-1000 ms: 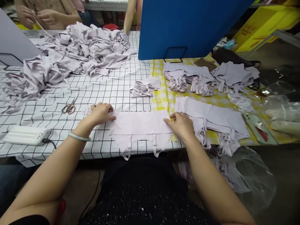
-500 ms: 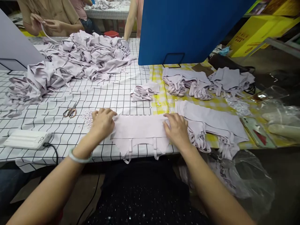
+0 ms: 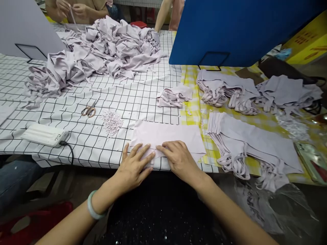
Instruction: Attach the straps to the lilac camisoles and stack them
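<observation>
A pale lilac strappy top (image 3: 168, 132) lies flat at the table's near edge, its straight edge away from me. My left hand (image 3: 133, 166) rests on its lower left part, fingers spread and holding nothing. Curled fingers of my right hand (image 3: 178, 160) close on the lower middle of the top, their tips almost meeting the left hand's. Both hands largely cover the straps. To the right, a fanned stack of similar tops (image 3: 252, 139) has its straps hanging toward me. A crumpled lilac piece (image 3: 175, 96) lies just beyond the top.
Scissors (image 3: 89, 109), a heap of tiny clippings (image 3: 111, 122) and a white power bank (image 3: 45, 134) with a cable lie left. A large garment pile (image 3: 114, 47) stands farther back. Blue (image 3: 212, 30) and grey (image 3: 25, 27) panels rise behind. Another person's hands (image 3: 73, 10) hold a strip.
Both hands have come from the top's two ends to its lower middle. The left has spread its fingers there. The view has shifted, so the table things appear moved.
</observation>
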A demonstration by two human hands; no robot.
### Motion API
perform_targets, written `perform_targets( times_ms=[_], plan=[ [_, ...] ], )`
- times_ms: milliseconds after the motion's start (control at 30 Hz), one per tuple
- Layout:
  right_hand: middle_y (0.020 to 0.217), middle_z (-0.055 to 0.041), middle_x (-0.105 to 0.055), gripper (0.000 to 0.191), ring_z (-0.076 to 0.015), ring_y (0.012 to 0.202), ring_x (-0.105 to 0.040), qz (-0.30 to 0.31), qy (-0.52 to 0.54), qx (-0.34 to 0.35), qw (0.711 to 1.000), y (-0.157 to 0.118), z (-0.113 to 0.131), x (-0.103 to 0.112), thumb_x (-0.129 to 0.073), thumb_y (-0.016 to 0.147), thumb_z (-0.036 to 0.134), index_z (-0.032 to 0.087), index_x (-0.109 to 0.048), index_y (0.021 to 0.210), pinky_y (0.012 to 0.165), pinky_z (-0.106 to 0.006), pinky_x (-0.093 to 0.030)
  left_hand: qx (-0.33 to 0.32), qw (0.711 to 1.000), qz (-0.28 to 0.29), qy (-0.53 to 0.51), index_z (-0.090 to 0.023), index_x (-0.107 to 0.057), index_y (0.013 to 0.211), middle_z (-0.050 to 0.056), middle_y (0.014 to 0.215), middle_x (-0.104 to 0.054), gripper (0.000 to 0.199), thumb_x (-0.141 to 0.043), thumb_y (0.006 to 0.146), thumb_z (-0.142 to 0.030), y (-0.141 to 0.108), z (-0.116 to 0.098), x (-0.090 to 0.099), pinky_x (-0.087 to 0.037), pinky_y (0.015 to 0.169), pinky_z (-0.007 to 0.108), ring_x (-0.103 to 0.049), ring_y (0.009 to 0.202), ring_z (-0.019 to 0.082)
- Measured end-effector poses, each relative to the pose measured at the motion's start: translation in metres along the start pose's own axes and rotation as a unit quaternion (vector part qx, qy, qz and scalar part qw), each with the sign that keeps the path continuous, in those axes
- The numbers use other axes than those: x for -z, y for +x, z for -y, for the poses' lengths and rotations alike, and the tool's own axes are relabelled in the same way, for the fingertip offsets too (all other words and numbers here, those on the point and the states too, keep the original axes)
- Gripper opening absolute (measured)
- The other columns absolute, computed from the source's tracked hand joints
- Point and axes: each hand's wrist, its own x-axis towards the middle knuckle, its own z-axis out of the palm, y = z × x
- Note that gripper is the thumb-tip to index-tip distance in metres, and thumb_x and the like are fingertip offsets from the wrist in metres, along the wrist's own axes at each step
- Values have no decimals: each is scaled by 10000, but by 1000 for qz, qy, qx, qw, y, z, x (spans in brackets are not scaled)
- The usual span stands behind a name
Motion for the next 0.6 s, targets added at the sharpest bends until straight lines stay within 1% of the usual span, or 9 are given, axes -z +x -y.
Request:
perform_targets(
  times_ms=[100,200,300,433,533,600],
  plan=[
    [1063,-75,-672,515,-236,930,-588,33,-20,14,999,9,-5,2,-458,895,14,282,-642,1295,904,-435,-439,1,1000,18,3,-361,-473,1458,24,1598,-387,520,-581,950,-381,-7,0,-5,-18,1220,617,-342,1444,339],
    [1073,-62,-659,476,-236,926,-570,53,-32,13,998,16,-13,1,-517,896,42,318,-678,1249,863,-407,-451,2,999,37,-5,-391,-467,1455,16,1615,-352,528,-598,944,-390,-8,4,-5,-21,1210,656,-329,1454,351],
    [1092,-48,-658,470,-227,940,-563,59,-21,-1,998,18,-19,1,-519,904,47,342,-690,1227,858,-386,-463,3,999,48,-16,-406,-488,1434,11,1615,-351,515,-614,935,-380,-6,6,-2,-45,1204,678,-337,1451,357],
    [1137,-70,-662,478,-248,951,-556,63,-31,13,997,12,-14,2,-505,913,65,310,-645,1299,872,-425,-469,6,998,57,-17,-410,-464,1449,13,1616,-347,535,-610,937,-356,-5,6,-1,-62,1210,670,-351,1441,349],
    [1223,-82,-650,485,-274,1021,-551,52,-53,18,997,6,-6,-1,-488,932,81,313,-608,1340,885,-447,-469,5,998,60,-17,-406,-449,1458,25,1604,-368,544,-600,939,-343,-6,4,2,-80,1200,675,-362,1428,353],
    [1249,-80,-645,477,-284,1088,-547,46,-42,20,998,2,-7,0,-471,933,75,316,-613,1320,925,-463,-466,4,998,62,-20,-403,-470,1438,28,1581,-408,522,-600,936,-344,-4,3,5,-98,1187,680,-382,1407,358]
  ],
)
